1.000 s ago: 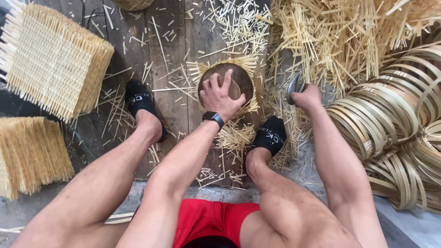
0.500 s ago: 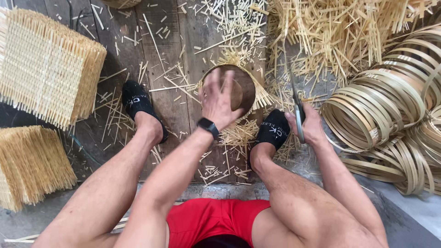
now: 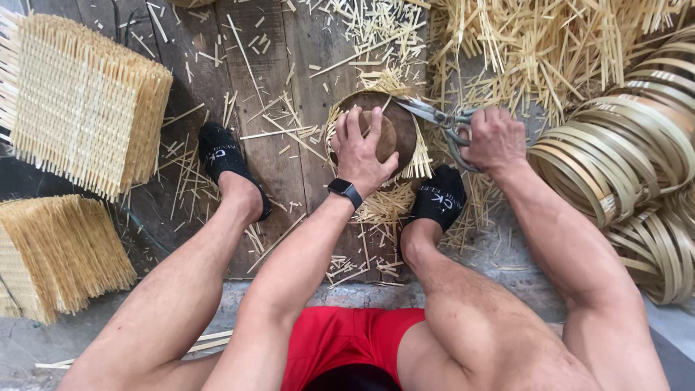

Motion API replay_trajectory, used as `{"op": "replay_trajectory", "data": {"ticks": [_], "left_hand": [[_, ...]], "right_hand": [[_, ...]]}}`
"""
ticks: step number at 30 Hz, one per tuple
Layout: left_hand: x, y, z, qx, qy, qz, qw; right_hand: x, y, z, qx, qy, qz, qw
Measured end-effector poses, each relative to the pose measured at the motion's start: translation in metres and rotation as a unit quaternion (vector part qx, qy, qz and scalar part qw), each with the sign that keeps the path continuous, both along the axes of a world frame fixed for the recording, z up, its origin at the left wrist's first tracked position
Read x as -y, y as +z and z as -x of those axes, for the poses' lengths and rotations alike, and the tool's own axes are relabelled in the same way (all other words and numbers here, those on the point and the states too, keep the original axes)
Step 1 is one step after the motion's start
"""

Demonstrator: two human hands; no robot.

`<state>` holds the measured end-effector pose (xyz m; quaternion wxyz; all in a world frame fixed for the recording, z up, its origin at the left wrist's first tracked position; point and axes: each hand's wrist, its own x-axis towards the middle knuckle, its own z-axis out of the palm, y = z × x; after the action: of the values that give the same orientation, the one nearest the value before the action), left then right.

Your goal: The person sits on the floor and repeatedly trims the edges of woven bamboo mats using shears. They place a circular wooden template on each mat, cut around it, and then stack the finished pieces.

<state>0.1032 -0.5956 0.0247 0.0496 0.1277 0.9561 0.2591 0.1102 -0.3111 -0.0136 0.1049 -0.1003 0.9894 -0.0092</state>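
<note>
Down on the floor, the left hand (image 3: 360, 148) lies flat with fingers spread on a round wooden disc (image 3: 397, 130), pressing it onto a woven bamboo piece (image 3: 418, 165) whose strip ends stick out around the disc's rim. A black watch (image 3: 345, 191) sits on that wrist.

Just to the right of it, the right hand (image 3: 494, 139) is closed around the handles of metal shears (image 3: 436, 116). Their blades point left toward the disc's upper right edge, at the strip ends there; whether the blades are parted or closed I cannot tell.

Below the hands, 2 feet in black socks rest on the dark planks (image 3: 271, 65), the left foot (image 3: 230, 168) well left of the left hand, the right foot (image 3: 439, 199) just under the disc. Cut bamboo bits litter the planks around both feet.

Beyond the right hand, up and right, lies a loose heap of bamboo strips (image 3: 550, 43). Right of that hand are coiled bamboo hoops (image 3: 615, 156), stacked together. Far left of the left hand are 2 stacks of woven mats (image 3: 79, 101), 1 above the other.
</note>
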Motion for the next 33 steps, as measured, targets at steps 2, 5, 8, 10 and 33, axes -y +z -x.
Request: {"op": "replay_trajectory", "data": {"ticks": [2,5,8,10,33], "left_hand": [[0.0,-0.002,0.002,0.001,-0.031,-0.001,1.0],[0.01,-0.005,0.007,0.014,-0.109,-0.008,0.994],[0.021,-0.006,0.012,0.022,-0.152,-0.022,0.988],[0.026,-0.007,0.019,0.041,-0.188,-0.03,0.981],[-0.002,-0.011,-0.015,-0.054,0.018,-0.058,0.997]], "right_hand": [[0.003,-0.011,0.002,-0.06,0.022,-0.014,0.998],[0.0,-0.026,0.003,-0.065,0.025,-0.044,0.997],[-0.014,-0.031,0.005,0.032,0.016,-0.04,0.999],[-0.018,-0.031,0.007,0.029,0.022,-0.015,0.999],[0.001,-0.024,0.015,0.002,0.015,-0.021,1.0]]}}
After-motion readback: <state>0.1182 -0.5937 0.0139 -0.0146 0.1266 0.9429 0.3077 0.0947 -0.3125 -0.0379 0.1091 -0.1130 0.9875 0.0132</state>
